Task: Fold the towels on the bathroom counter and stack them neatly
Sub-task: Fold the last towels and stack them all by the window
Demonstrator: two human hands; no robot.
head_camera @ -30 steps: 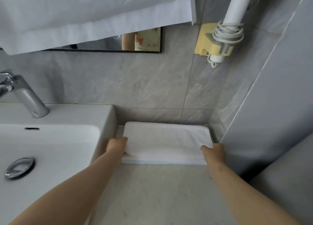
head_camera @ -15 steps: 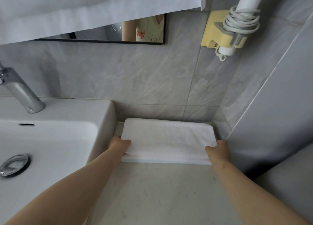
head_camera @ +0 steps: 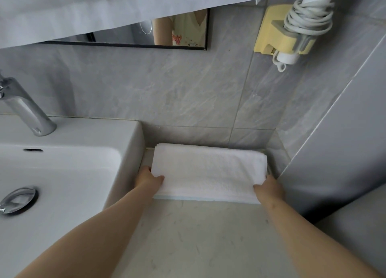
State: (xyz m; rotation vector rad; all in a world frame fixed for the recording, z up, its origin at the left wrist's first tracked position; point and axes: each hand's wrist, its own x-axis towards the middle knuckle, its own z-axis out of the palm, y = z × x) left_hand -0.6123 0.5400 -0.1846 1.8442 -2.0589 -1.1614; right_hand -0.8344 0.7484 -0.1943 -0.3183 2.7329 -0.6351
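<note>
A folded white towel (head_camera: 208, 171) lies on the marble counter (head_camera: 198, 236), pushed against the back wall in the corner. A thin pale-blue edge shows under its near side. My left hand (head_camera: 147, 178) grips the towel's near left corner, thumb on top and fingers hidden under the cloth. At the near right corner my right hand (head_camera: 268, 188) holds the towel's end, its fingers tucked under the cloth and hidden.
A white sink basin (head_camera: 58, 173) with a chrome drain (head_camera: 17, 199) and a chrome tap (head_camera: 25, 110) fills the left. A wall-mounted hair dryer (head_camera: 292, 35) hangs at upper right. A grey wall (head_camera: 338, 152) closes the right side. A white cloth (head_camera: 104, 8) hangs over the mirror (head_camera: 167, 33).
The towel has slid a little farther back into the corner, with both hands staying on its near corners. The view has tilted slightly upward.
</note>
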